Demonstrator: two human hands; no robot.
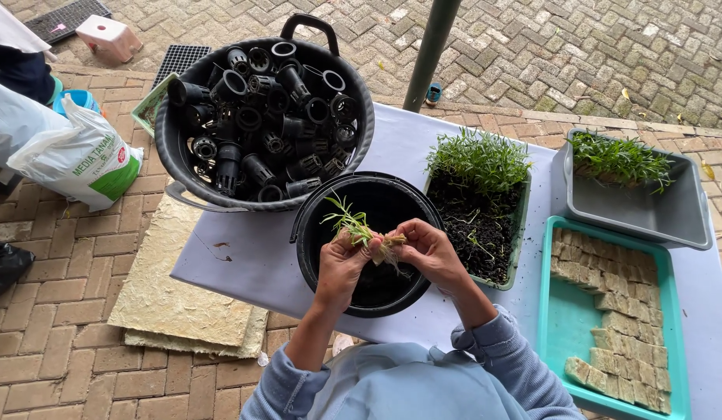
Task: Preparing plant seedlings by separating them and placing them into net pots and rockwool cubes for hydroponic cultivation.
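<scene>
While I've got both hands up over the black bucket (366,245), here's how I handle this bit. My left hand (341,264) is pinched shut around the stem of a little green seedling (347,220), leaves poking up and to the left, and my right hand (429,247) is curled closed on the pale spongy plug (388,247) at its roots. The two hands almost touch, right above the bucket's dark inside, so any crumbs drop in there and not on the tabletop (244,257).

What works for me, I reckon: grip low on the stem, never by the leaves, and keep the fingers soft, because that stem looks like it'd snap easily. Wrap the plug snug around the roots without squashing them.

Everything's close by. Big tub of black net pots (263,117) far left, seedling tray (479,204) just right of the bucket, teal tray of cut sponge cubes (614,311) at the near right, grey tub (637,190) of more sprouts behind it.
</scene>
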